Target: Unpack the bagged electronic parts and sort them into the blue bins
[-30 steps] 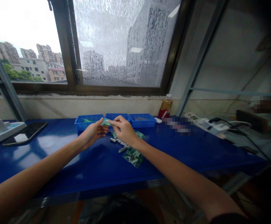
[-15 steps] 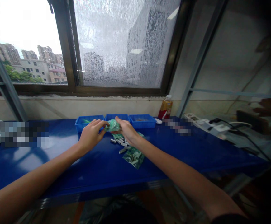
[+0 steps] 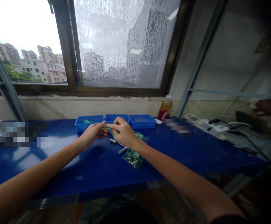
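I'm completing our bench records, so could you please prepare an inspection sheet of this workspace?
Surface: glossy blue table, reflecting light.
Work items: green packet at the fingertips; greenish see-through bag and loose silvery pieces on the table; three blue trays in a row behind.
Clutter: bottle and small white object right of the trays; pixelated patches hide other items.
Hands: left hand pinches the packet; right hand meets it with an extended index finger, grip unclear.
Cables: dark cable at the right, near white adapters.
Surroundings: window ahead, one pane covered in droplets; metal posts either side.
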{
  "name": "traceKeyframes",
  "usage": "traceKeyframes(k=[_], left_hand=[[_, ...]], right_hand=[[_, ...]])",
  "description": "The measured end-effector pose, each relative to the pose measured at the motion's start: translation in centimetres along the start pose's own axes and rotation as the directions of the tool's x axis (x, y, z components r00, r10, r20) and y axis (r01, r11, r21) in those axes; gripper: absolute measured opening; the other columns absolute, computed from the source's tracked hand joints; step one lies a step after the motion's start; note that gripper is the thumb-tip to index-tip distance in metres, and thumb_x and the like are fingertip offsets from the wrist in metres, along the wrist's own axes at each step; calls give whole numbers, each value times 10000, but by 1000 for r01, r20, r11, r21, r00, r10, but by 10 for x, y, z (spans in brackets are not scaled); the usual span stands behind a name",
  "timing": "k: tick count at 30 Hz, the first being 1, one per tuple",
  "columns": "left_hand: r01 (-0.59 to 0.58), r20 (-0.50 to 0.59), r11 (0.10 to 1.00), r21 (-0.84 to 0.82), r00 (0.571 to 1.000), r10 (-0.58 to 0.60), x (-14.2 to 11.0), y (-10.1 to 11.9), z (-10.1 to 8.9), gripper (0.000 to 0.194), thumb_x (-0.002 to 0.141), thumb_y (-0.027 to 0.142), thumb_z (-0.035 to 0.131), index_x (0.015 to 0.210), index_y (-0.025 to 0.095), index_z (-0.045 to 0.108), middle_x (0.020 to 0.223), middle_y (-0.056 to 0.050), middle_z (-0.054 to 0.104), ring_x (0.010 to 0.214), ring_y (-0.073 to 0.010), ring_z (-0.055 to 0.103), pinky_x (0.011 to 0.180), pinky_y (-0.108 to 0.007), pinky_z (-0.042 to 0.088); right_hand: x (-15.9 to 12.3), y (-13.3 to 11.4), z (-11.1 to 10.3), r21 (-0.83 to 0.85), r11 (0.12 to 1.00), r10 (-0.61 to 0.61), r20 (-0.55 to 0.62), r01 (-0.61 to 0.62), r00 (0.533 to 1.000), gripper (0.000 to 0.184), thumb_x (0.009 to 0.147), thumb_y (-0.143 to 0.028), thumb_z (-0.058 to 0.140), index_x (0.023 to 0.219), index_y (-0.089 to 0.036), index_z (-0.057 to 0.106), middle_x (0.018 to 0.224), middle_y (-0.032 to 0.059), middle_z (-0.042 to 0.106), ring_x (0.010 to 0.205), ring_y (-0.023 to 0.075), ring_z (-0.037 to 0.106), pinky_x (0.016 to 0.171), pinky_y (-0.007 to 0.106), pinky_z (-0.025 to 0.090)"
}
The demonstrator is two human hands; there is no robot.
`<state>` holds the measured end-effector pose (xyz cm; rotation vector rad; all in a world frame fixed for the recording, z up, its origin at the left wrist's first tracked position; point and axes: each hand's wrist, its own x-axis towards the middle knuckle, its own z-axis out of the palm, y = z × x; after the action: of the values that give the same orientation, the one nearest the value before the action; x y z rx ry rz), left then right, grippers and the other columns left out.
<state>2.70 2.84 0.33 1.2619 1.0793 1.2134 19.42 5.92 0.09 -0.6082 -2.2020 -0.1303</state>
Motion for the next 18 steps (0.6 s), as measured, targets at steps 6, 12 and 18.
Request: traceKeyframes(k=[6, 12, 18], left_hand=[[-216, -152, 969, 115, 961, 232, 7, -2, -6, 264, 726, 390, 620, 775, 131, 621, 708, -28, 642, 628, -118, 574, 611, -230, 446], [-539, 101, 446, 714, 710, 697, 2, -4, -9, 210, 828, 308, 534, 928, 170, 656, 862, -57, 680, 760, -163, 619, 655, -262, 482], [-653, 384, 167, 738, 611, 692, -4, -4, -3, 183, 845, 244, 522, 966, 191, 649, 995, -66, 667, 940, -201, 592, 852, -342, 443]], right_hand=[[2, -5, -2, 99, 993, 56, 7, -56, 998, 299, 771, -170, 569, 1055, -204, 656, 907, 49, 558, 866, 166, 497, 813, 325, 424], [10, -7, -4, 505, 746, 417, 153, -433, 896, 363, 841, -459, 484, 806, -146, 665, 777, 46, 629, 780, 152, 562, 738, 298, 432], [11, 0, 4, 681, 428, 570, 306, -594, 762, 258, 842, -332, 476, 723, -137, 595, 626, 7, 568, 593, 120, 553, 596, 259, 440]])
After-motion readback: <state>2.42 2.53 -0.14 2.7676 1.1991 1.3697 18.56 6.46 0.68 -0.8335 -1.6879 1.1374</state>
